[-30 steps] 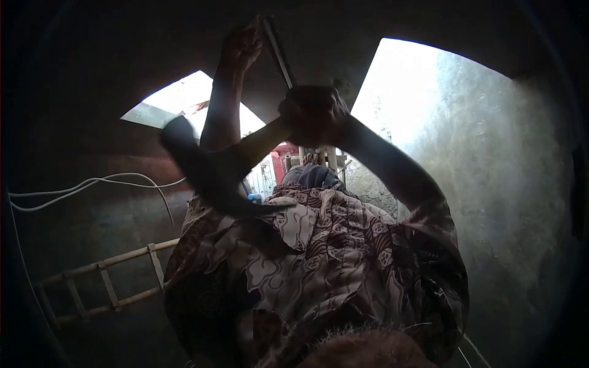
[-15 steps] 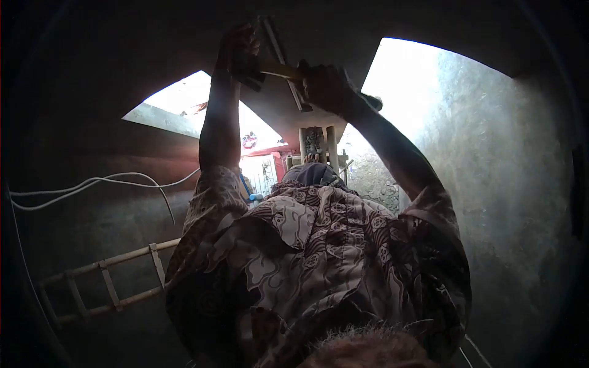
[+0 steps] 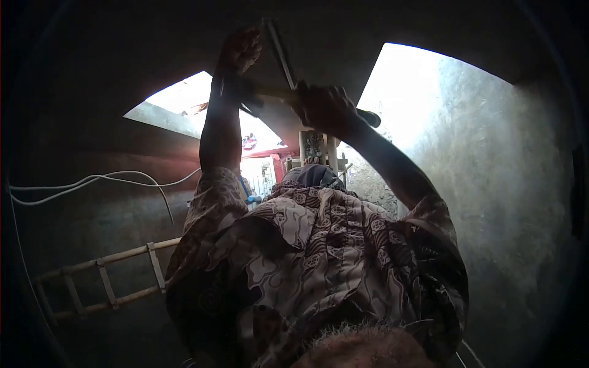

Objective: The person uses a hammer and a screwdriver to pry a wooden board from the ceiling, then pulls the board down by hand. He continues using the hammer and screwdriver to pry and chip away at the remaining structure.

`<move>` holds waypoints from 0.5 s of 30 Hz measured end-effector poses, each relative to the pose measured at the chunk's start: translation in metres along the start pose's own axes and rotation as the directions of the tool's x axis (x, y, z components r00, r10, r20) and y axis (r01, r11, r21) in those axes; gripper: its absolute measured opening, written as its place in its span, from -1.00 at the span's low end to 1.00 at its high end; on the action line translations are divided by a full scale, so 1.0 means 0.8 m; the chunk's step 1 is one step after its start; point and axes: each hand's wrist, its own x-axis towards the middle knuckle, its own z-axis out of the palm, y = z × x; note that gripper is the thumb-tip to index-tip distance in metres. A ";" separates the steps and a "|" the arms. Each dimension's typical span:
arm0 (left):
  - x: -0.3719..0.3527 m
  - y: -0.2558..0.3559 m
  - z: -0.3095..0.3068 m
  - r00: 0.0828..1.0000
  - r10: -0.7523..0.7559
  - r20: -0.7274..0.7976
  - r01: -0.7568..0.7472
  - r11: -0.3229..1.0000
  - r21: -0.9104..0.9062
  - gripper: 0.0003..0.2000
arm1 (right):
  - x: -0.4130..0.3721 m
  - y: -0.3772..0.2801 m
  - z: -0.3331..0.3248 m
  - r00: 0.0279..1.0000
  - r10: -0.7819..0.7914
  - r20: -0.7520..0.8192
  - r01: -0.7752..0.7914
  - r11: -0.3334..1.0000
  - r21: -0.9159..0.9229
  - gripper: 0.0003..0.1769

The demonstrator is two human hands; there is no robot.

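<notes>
My left hand [image 3: 244, 48] is raised at the upper centre-left with its fingers curled closed; what it may hold is too dark to make out. Just right of it a long, narrow metal-looking strip [image 3: 280, 52] slants down against the dark surface. My right hand [image 3: 326, 109] is wrapped round the handle of a hammer [image 3: 276, 93]. The dark hammer head lies in front of my left forearm, below the left hand, and the handle's end sticks out to the right of my right hand.
A wooden ladder [image 3: 107, 283] is at the lower left, below loose white cables [image 3: 98, 178]. Bright openings lie on both sides of the dark surface. A grey wall [image 3: 509, 184] stands at the right. Wooden posts [image 3: 332, 150] show beyond my patterned shirt [image 3: 331, 245].
The hammer and my right hand have moved slightly lower in the view. The hammer head has shifted from near my left hand down to my forearm.
</notes>
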 end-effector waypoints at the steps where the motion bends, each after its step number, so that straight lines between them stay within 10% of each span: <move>1: 0.002 0.001 0.002 1.000 0.001 0.005 -0.001 1.000 0.000 -0.79 | -0.012 -0.005 -0.004 0.999 0.005 -0.031 -0.003 0.999 0.049 -0.72; 4: -0.030 -0.006 0.022 0.994 0.094 0.048 -0.088 0.990 -0.109 -0.74 | -0.058 -0.016 -0.002 0.997 0.070 -0.044 -0.063 0.989 0.137 -0.75; 6: -0.053 -0.028 0.110 0.757 0.400 -0.517 -0.441 0.896 0.047 -0.70 | -0.090 -0.004 0.006 0.989 0.142 -0.041 -0.134 0.977 0.164 -0.78; 7: -0.052 -0.044 0.118 0.634 0.543 -0.550 -0.449 0.838 0.310 -0.71 | -0.106 0.008 0.013 0.973 0.228 0.027 -0.229 0.955 0.190 -0.80; 10: -0.033 -0.073 0.121 0.300 0.919 -0.256 -0.160 0.313 0.936 -0.63 | -0.140 0.025 0.021 0.913 0.398 0.093 -0.408 0.878 0.250 -0.84; 13: -0.013 -0.074 0.103 0.028 0.989 -0.148 -0.049 0.150 0.988 -0.65 | -0.169 0.035 0.023 0.870 0.491 0.045 -0.484 0.834 0.267 -0.82; 15: 0.000 -0.066 0.100 0.033 0.980 -0.194 -0.154 0.197 0.968 -0.70 | -0.189 0.040 0.025 0.870 0.493 0.009 -0.480 0.843 0.241 -0.79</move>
